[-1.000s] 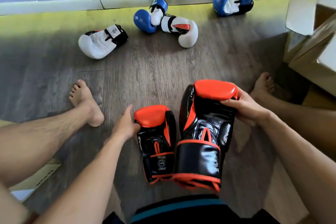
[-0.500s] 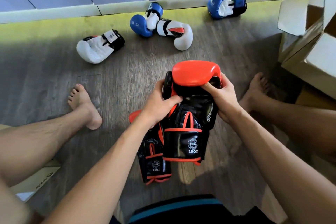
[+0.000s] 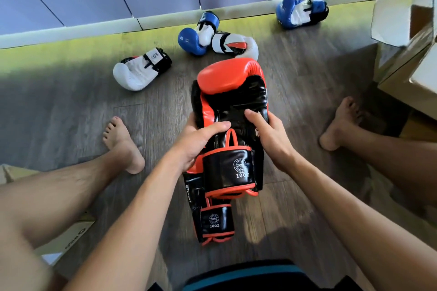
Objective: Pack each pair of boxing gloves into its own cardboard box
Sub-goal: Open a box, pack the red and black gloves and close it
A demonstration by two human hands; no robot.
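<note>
A black and orange boxing glove (image 3: 233, 92) is held up in front of me, orange padding away from me. My left hand (image 3: 201, 139) grips its left side and my right hand (image 3: 269, 139) its right side, thumbs on the black palm. The second black and orange glove (image 3: 212, 220) lies beneath it on the wooden floor, mostly covered, cuff toward me. Open cardboard boxes (image 3: 406, 49) stand at the right edge.
Two white gloves (image 3: 139, 71) (image 3: 236, 45) and two blue and white gloves (image 3: 196, 35) (image 3: 300, 13) lie farther out near the locker wall. My bare feet (image 3: 120, 142) (image 3: 340, 123) rest either side. A flat cardboard piece (image 3: 71, 238) lies under my left leg.
My left hand left the floor glove and joined my right on the other glove. Both hands slid from its orange tip down to its middle, holding it over the second glove.
</note>
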